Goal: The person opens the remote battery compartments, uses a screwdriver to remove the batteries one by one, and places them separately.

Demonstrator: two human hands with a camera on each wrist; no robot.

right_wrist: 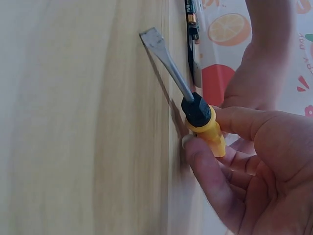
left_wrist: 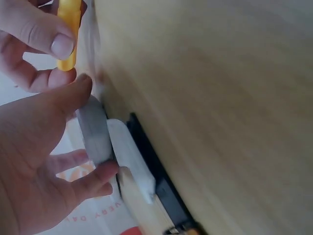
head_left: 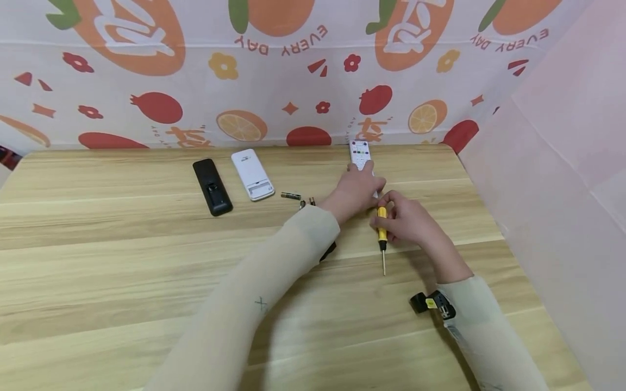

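Here, left of centre on the upper tabletop (head_left: pixel 146 282) lie a black remote (head_left: pixel 212 187), a white remote (head_left: pixel 250 171) and loose batteries (head_left: pixel 290 195). Right of centre, the left hand (head_left: pixel 356 189) pinches the keyed remote (head_left: pixel 360 153) in its grip; just beside it, the right hand (head_left: pixel 408 218) pinches the yellow screwdriver (head_left: pixel 382 231), tip toward the bottom of the frame. Bringing the two together seems the step in hand; applying the tip would call for turning it toward the keyed remote.

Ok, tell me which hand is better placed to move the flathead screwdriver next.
Probably the right hand: its fingers pinch the flathead screwdriver by its yellow handle, while the left hand is holding the white remote control.
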